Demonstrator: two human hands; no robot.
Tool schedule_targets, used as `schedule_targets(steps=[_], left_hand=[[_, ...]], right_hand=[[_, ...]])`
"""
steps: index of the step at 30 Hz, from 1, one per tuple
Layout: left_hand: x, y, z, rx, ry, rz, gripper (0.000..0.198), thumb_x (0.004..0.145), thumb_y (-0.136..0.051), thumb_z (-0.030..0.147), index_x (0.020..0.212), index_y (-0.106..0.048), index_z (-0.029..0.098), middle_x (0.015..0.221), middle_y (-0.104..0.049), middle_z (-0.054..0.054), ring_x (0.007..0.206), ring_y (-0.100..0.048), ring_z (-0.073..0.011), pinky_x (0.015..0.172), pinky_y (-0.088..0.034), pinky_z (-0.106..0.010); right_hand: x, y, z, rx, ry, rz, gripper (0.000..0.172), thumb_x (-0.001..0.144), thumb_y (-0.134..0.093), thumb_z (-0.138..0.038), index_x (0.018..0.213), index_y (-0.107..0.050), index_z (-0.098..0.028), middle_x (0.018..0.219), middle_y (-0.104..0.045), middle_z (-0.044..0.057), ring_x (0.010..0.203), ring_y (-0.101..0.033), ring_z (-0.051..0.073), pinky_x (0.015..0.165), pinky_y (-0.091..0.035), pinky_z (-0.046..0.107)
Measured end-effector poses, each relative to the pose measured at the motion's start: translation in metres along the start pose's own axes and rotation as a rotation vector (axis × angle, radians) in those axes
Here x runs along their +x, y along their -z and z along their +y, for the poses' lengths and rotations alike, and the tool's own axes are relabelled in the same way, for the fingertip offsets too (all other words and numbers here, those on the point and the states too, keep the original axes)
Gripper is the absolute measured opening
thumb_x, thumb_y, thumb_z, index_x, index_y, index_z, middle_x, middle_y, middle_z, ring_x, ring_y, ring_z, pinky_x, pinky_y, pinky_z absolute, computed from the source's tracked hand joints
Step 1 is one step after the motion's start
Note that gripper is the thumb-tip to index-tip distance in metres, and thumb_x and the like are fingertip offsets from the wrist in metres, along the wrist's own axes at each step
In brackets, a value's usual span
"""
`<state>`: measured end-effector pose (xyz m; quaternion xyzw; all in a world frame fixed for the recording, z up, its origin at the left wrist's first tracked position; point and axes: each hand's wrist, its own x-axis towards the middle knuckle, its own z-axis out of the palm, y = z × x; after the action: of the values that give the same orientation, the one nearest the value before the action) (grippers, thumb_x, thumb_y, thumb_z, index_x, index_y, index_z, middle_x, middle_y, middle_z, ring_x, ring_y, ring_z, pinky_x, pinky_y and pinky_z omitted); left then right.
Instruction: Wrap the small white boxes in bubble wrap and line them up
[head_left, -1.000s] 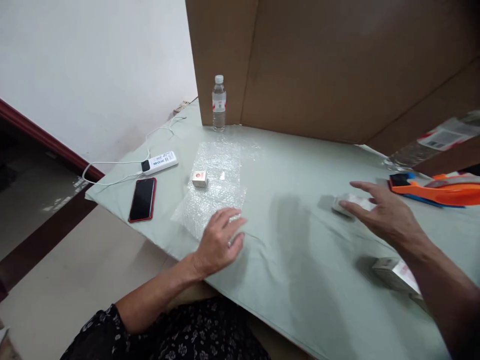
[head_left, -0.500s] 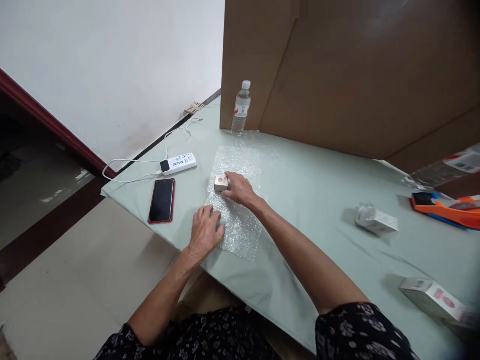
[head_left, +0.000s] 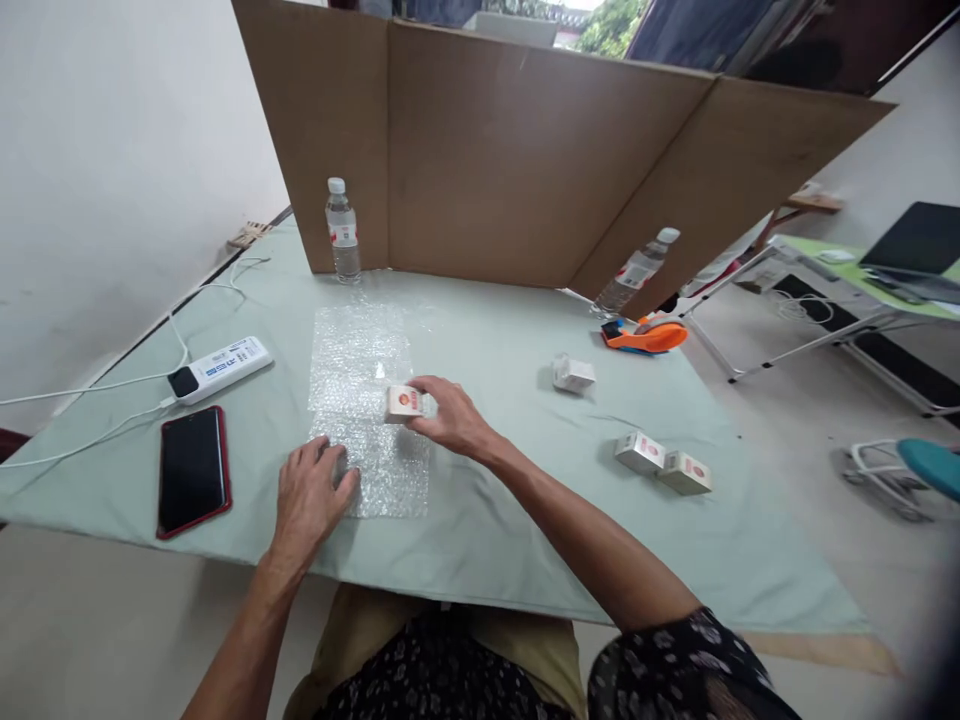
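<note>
A sheet of clear bubble wrap (head_left: 360, 350) lies flat on the table in front of me. My right hand (head_left: 450, 415) grips a small white box (head_left: 403, 403) with a red and orange mark, between thumb and fingers, over the right part of the sheet. Whether the box touches the wrap I cannot tell. My left hand (head_left: 311, 495) rests at the sheet's near left edge, fingers spread, holding nothing. To the right sit a box wrapped in clear plastic (head_left: 574, 375) and two more small boxes, one silvery white (head_left: 639, 452) and one cream (head_left: 685, 473), standing corner to corner.
A tape dispenser (head_left: 645, 335) with orange sides lies at the right. Water bottles (head_left: 345, 235) (head_left: 637, 272) stand before a cardboard screen (head_left: 517, 160). A phone (head_left: 193, 472) and a white power bank (head_left: 225, 368) with cables lie left on the green cloth.
My view has swung to the right, bringing more of the table and room into sight. The box in my right hand has shifted from the wrap's left side toward its right side.
</note>
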<state>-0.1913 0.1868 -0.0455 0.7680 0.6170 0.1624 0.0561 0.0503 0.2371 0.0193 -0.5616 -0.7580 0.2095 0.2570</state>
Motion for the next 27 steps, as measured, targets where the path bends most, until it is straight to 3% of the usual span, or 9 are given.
schedule_targets(steps=[4,7,11,15,21,24,27], left_hand=[[0.001,-0.002,-0.004,-0.012,-0.003,0.009,0.037,0.089,-0.05,0.038,0.113,-0.069,0.017,0.13,-0.06,-0.016,0.119,-0.055,-0.033,0.101,-0.046,-0.046],[0.006,0.001,-0.005,-0.017,0.057,0.041,0.041,0.087,-0.049,0.039,0.114,-0.069,0.015,0.13,-0.059,-0.019,0.121,-0.055,-0.0334,0.104,-0.044,-0.046],[0.015,0.019,-0.002,0.077,0.227,0.027,0.048,0.088,-0.047,0.04,0.123,-0.065,0.012,0.127,-0.061,-0.02,0.118,-0.056,-0.036,0.102,-0.045,-0.048],[0.025,0.037,0.003,0.177,0.424,-0.081,0.054,0.089,-0.046,0.044,0.13,-0.059,0.011,0.116,-0.066,-0.02,0.113,-0.06,-0.0361,0.093,-0.048,-0.045],[0.036,0.039,0.003,0.082,0.564,-0.213,0.026,0.084,-0.054,0.041,0.089,-0.066,0.019,0.091,-0.072,-0.011,0.094,-0.065,-0.0306,0.076,-0.044,-0.036],[0.036,0.038,0.0,-0.079,0.535,-0.203,0.018,0.079,-0.056,0.034,0.067,-0.057,0.02,0.073,-0.065,-0.005,0.08,-0.062,-0.0246,0.068,-0.038,-0.031],[0.03,0.038,0.001,-0.233,0.469,-0.186,0.019,0.078,-0.056,0.032,0.063,-0.051,0.02,0.065,-0.057,0.001,0.069,-0.056,-0.0168,0.064,-0.037,-0.027]], right_hand=[[-0.059,0.035,0.041,-0.06,-0.086,-0.012,0.039,0.075,-0.065,-0.021,0.114,-0.061,-0.025,0.118,-0.071,0.006,0.109,-0.064,0.027,0.096,-0.044,0.046],[-0.087,0.047,0.067,-0.088,-0.118,0.001,0.036,0.078,-0.064,-0.027,0.114,-0.061,-0.025,0.118,-0.071,0.007,0.109,-0.065,0.028,0.096,-0.045,0.048],[-0.103,0.049,0.094,-0.112,-0.164,0.049,0.041,0.076,-0.065,-0.031,0.117,-0.061,-0.024,0.121,-0.071,0.008,0.109,-0.066,0.031,0.095,-0.048,0.051],[-0.105,0.043,0.115,-0.111,-0.164,0.09,0.043,0.075,-0.066,-0.035,0.116,-0.063,-0.023,0.119,-0.071,0.01,0.106,-0.067,0.034,0.092,-0.049,0.053],[-0.102,0.041,0.126,-0.098,-0.179,0.073,0.047,0.076,-0.064,-0.04,0.12,-0.062,-0.023,0.118,-0.071,0.012,0.103,-0.067,0.033,0.091,-0.05,0.05],[-0.101,0.042,0.125,-0.109,-0.179,0.062,0.047,0.076,-0.064,-0.039,0.12,-0.062,-0.023,0.119,-0.071,0.011,0.105,-0.067,0.033,0.09,-0.051,0.05],[-0.102,0.043,0.123,-0.112,-0.194,0.069,0.047,0.075,-0.064,-0.041,0.118,-0.062,-0.023,0.118,-0.071,0.011,0.104,-0.067,0.034,0.09,-0.05,0.052]])
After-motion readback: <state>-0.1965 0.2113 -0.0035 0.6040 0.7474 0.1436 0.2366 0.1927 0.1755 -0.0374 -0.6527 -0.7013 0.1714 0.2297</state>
